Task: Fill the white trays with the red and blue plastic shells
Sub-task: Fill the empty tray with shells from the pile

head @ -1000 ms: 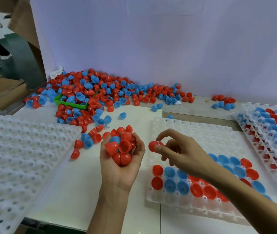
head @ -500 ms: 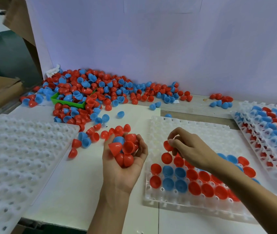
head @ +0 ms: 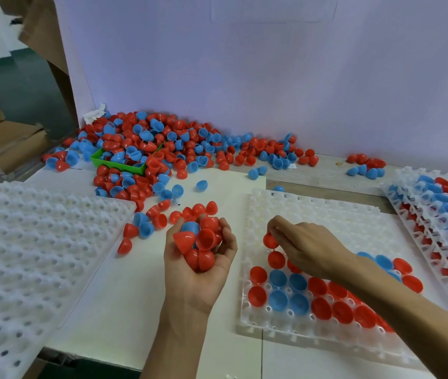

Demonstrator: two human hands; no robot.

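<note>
Left grip is palm up, fingers cupped round a handful of shells, mostly red with one blue peeking out at the top. Right grip is fingers-down over the middle tray, pinching a single red shell at the fingertips, right at a pocket near the tray's left edge. Can't tell if that shell is fully seated or just touching the pocket.

Using the middle tray as the landmark: its near rows are filled with red and blue shells sitting open side up, and one more red sits in the pocket just in front of the pinched one. Its far rows are bare pockets. Left hand hovers just off the tray's left edge, over the white counter. Further left of the tray is a second white tray with nothing in its pockets. To the right of it sits a stack of full trays, red and blue mixed. Behind the tray, against the white backboard, is the big loose pile of shells, half burying a green bin, with strays trailing toward the left hand. A small separate cluster lies behind the tray's right end.
</note>
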